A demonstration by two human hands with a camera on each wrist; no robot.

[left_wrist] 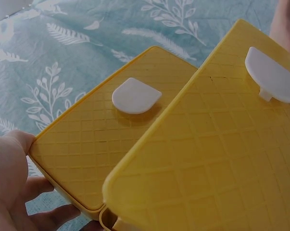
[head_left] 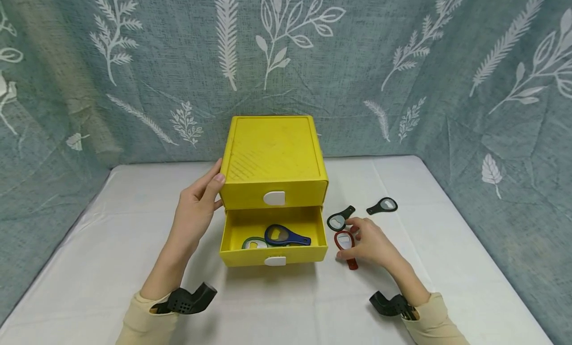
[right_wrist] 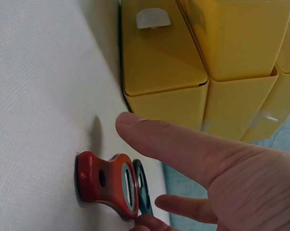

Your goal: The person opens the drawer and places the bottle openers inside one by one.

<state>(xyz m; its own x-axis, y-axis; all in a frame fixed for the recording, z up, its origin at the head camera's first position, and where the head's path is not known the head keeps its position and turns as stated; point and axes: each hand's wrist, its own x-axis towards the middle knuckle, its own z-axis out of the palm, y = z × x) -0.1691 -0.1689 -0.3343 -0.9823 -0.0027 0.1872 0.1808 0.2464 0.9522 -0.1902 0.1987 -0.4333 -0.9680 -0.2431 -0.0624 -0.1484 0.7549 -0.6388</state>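
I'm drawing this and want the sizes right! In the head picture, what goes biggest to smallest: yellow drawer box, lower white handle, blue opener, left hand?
1. Yellow drawer box
2. Left hand
3. Blue opener
4. Lower white handle

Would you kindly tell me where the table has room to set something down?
The table is bare left of the left grip, in front of the drawer, and right of the rightmost black opener. It is crowded at the right grip, by the red opener and other black opener.
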